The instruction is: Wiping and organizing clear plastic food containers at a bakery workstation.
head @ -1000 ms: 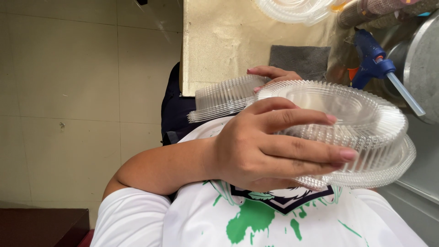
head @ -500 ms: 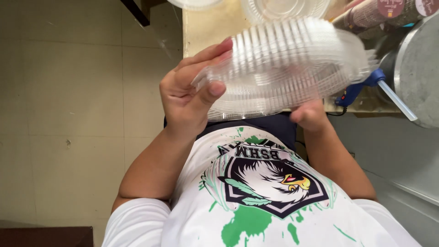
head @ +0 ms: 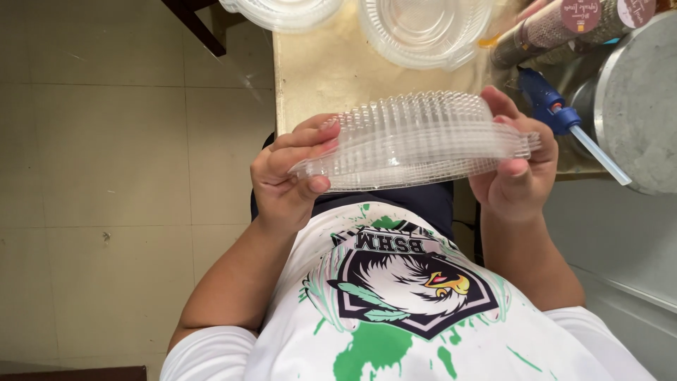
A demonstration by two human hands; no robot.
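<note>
Both grips are closed on a stack (head: pixel 416 141) of clear ribbed plastic lids, held level just above my lap, between my chest and the table (head: pixel 324 70) edge. My left hand (head: pixel 289 176) clamps its left rim: the fingers curl over the top and the thumb presses from below. My right hand (head: pixel 518 169) cups the opposite rim, with the thumb under the edge and the fingers wrapped round the far side. Both forearms come up from my sides with the elbows bent, and the wrists turn inward toward the stack. Below them is my white shirt (head: pixel 395 303) with its green splashes and bird crest.

The lids sit nested one in another, domes up, with their fluted edges lined up; I cannot count them.

Past the stack, on the table, a blue glue gun (head: pixel 546 106) lies just beside my right fingers, a clear stick jutting from it toward a big grey round pot (head: pixel 635 106). Farther on, a clear bowl (head: pixel 423 28) stands open with nothing showing in it, and a second clear tub (head: pixel 282 10) is cut off by the frame near it. Capped tubes (head: pixel 543 28) lie at the far right. Tiled floor (head: pixel 106 176) spreads out to my left.
</note>
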